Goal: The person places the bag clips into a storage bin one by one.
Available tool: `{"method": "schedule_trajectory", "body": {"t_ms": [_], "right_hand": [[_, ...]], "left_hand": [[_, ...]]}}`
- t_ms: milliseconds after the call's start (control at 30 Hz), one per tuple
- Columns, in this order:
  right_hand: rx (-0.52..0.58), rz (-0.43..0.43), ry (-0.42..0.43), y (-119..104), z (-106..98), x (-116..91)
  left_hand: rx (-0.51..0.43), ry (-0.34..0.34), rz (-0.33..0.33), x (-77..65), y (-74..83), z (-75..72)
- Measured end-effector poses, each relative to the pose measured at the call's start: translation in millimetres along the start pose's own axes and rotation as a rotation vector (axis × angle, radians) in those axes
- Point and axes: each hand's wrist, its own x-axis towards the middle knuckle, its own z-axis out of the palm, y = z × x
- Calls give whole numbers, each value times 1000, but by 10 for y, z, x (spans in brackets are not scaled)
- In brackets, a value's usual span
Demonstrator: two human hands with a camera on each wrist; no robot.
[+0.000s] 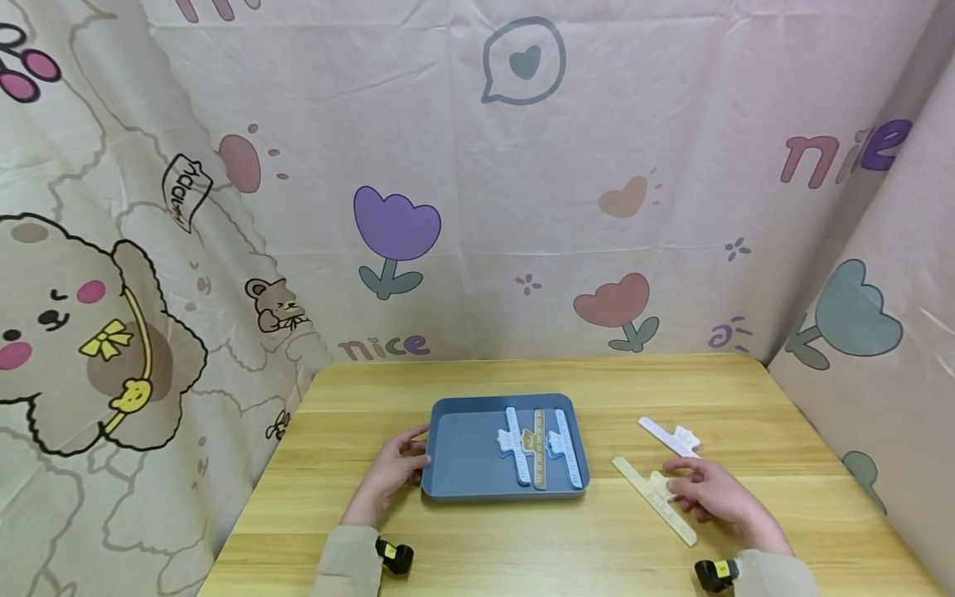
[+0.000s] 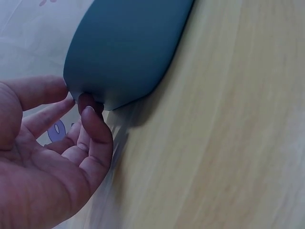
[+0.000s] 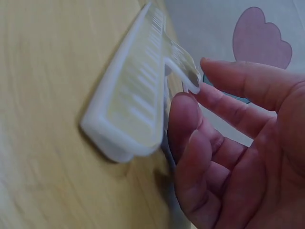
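facing curtains (image 1: 477, 149) behind the table (image 1: 522, 543). seeing on it a tray (image 1: 462, 464), the left hand (image 1: 391, 468) at its left edge. finding left (image 1: 519, 456), middle (image 1: 540, 466) and right ruler clips (image 1: 569, 456) inside, in the right half. spotting rightward a front ruler clip (image 1: 655, 501), a back ruler clip (image 1: 666, 436) behind, the right hand (image 1: 716, 493) beside the front one.

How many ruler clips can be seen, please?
5. In the tray: left blue clip, middle yellow clip, right blue clip. On the table, right of the tray: a pale yellow clip and a white clip.
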Motion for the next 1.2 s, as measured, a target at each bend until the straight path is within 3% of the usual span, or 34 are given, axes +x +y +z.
{"method": "schedule_trajectory", "body": {"t_ms": [367, 500, 767, 1200], "right_hand": [[-97, -38, -6, -14, 48, 42], [-105, -58, -18, -10, 60, 61], [-89, -70, -42, -7, 62, 77], [19, -52, -22, -24, 74, 90]], "left_hand": [[-12, -9, -16, -48, 93, 13], [-3, 9, -8, -11, 15, 7], [-4, 11, -23, -13, 19, 2], [4, -6, -18, -167, 292, 61]]}}
